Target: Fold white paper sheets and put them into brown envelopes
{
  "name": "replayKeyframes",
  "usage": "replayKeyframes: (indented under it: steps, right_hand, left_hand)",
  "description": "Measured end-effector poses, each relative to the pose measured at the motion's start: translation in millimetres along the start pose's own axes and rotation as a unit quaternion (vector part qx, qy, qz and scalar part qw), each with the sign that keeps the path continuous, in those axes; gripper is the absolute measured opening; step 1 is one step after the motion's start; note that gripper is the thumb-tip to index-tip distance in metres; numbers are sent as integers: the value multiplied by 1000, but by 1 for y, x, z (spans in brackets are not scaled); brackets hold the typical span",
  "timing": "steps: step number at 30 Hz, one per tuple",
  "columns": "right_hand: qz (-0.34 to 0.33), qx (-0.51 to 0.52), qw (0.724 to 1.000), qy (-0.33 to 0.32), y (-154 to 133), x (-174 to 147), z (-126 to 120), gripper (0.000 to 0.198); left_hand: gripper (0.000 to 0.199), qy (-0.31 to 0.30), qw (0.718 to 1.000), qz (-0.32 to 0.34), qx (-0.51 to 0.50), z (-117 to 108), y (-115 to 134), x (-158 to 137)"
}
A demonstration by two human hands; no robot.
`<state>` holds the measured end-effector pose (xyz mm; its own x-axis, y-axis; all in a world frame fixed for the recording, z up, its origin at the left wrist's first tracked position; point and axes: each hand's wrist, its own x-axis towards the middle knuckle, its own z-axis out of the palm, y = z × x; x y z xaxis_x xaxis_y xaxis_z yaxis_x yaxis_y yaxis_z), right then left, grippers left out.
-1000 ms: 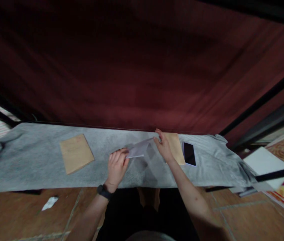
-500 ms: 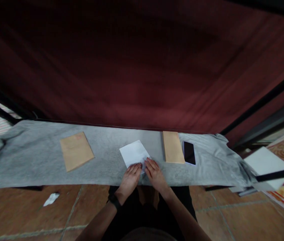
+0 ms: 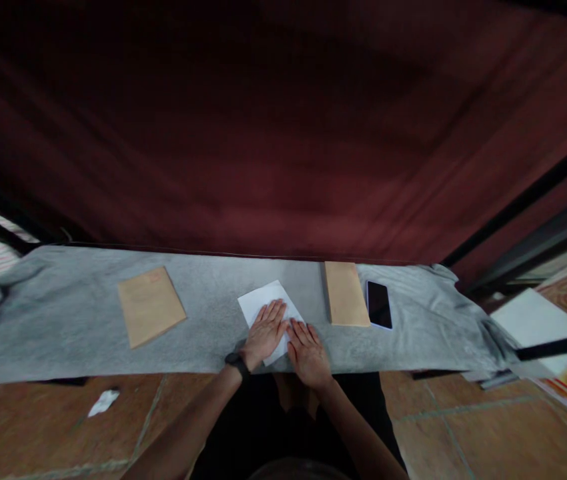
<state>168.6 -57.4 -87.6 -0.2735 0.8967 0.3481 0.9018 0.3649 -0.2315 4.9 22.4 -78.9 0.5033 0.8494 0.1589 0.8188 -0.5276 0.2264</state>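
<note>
A sheet of white paper (image 3: 258, 300) lies slantwise on the grey cloth in front of me. My left hand (image 3: 265, 330), with a dark band at the wrist, rests flat on the middle of the paper, fingers stretched out and pointing away from me. Close beside it, my right hand (image 3: 308, 353) lies flat over the paper's right edge with its fingers extended. The two hands nearly touch at the fingertips and hide part of the paper. A near corner of the paper shows between the wrists.
Grey cloth (image 3: 213, 280) covers the narrow table. A flat brown paper piece (image 3: 152, 307) lies at left. To the right stand a thicker brown stack (image 3: 346, 293) and a phone (image 3: 378, 305). A dark red curtain (image 3: 273, 167) hangs behind. White scrap (image 3: 104, 403) lies on the tiled floor.
My left hand has moved forward from the paper's near edge onto its middle and flattened out. My right hand has slid slightly and its fingers are straighter. The near corner now shows.
</note>
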Motion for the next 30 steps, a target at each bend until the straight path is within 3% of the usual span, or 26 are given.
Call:
replayKeyframes:
  steps: [5,12,15,20,23,30]
  right_hand:
    - [0,-2,1000,8,2,0,3,47]
    - [13,15,1000,0,-1,1,-1,46]
    - [16,18,1000,1,-2,2,-1,46]
    - [22,25,999,2,0,2,2,44]
    - [26,32,999,5,0,2,4,44]
    - [31,28,999,-5,-1,2,3,44]
  left_hand:
    - [55,23,999,-8,40,0,-23,17]
    - [57,38,995,-69,56,-8,-62,31]
    - [59,50,993,-89,61,-7,-59,35]
    - [55,38,999,13,24,6,-24,44]
    - [54,37,999,23,15,9,-16,49]
    - [58,26,998,-42,42,-11,-60,42]
